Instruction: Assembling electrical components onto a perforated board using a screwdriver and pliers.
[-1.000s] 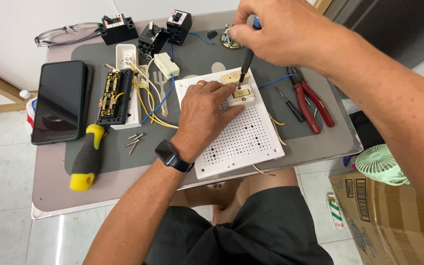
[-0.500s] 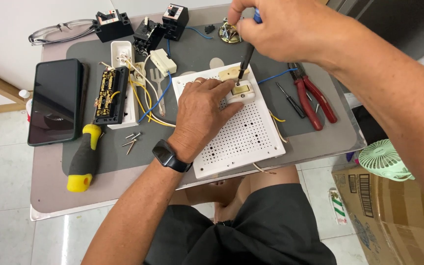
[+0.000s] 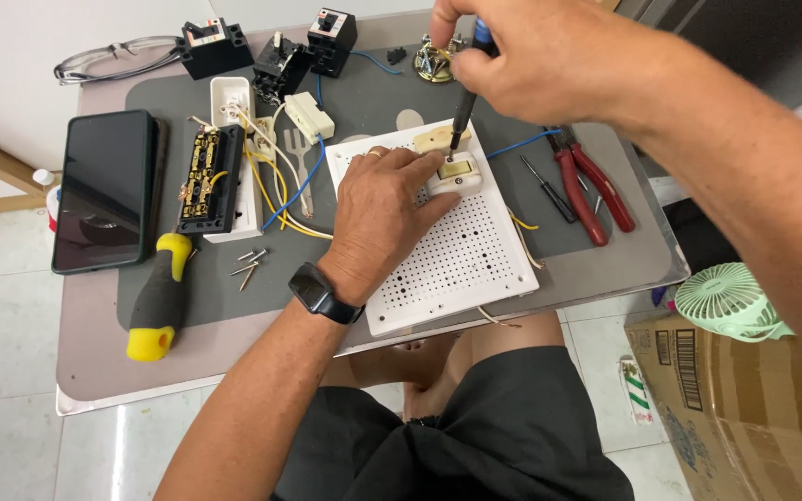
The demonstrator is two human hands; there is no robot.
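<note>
Here, from the head camera, your right hand (image 3: 549, 65) is clenched around a small screwdriver (image 3: 465, 100) with a blue-topped dark handle, held close to upright, its tip coming down onto the cream switch (image 3: 454, 173) at the far edge of the white perforated board (image 3: 461, 255). The switch lies directly below that hand and just past the fingertips of your left hand (image 3: 378, 218) — so the left is the nearer one. That left hand lies flat and spread on the board, not grasping anything, its fingers pressing against the near side of the switch; a black watch (image 3: 322, 293) sits on the wrist.

The screwdriver's long axis runs nearly straight down from your fist to the switch, leaning slightly toward the left hand. A second cream part (image 3: 440, 138) sits touching the switch on its far side, close by the shaft.

Around the board, on the grey mat (image 3: 262, 297): red-handled pliers (image 3: 591, 186) and a thin dark screwdriver (image 3: 549, 188) lie just to the right, a blue wire (image 3: 522, 143) runs out toward them. To the left are a black terminal block (image 3: 208, 179), a tangle of yellow and blue wires (image 3: 280, 190), loose screws (image 3: 248, 263), a yellow-and-black screwdriver (image 3: 161, 297) and a dark phone (image 3: 104, 190). Nothing stands between tip and switch — only your left fingertips are close.
</note>
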